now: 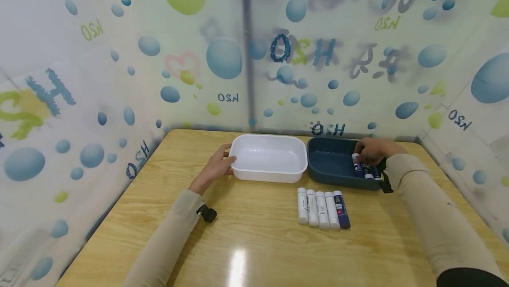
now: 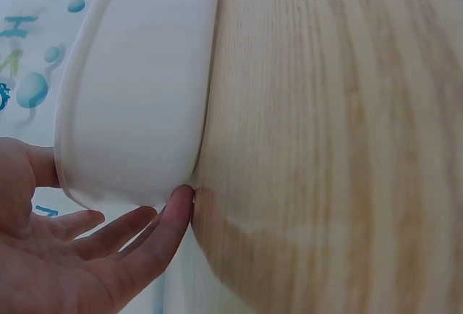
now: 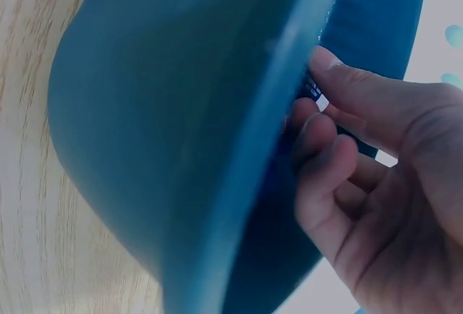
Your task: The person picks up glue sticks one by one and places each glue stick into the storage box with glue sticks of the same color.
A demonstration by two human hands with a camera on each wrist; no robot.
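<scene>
My left hand (image 1: 218,163) holds the left end of a white plastic tray (image 1: 242,175), thumb at the rim and fingers along the outer wall. In the left wrist view, the fingertips (image 2: 181,197) touch the end wall low down, near the table. My right hand (image 1: 374,150) reaches inside a dark blue tray (image 1: 330,176) and pinches a navy glue stick (image 1: 357,170) with a white cap between thumb and fingers. Other navy glue sticks (image 1: 368,173) lie beside it at the tray's right end. The right wrist view shows the tray wall (image 3: 173,111) hiding much of the held stick.
In front of the trays, a row of white glue sticks (image 1: 321,209) lies on the wooden table (image 1: 254,229), with one navy glue stick (image 1: 341,209) at its right end. The trays stand side by side near the back edge, before a patterned wall covering (image 1: 278,101).
</scene>
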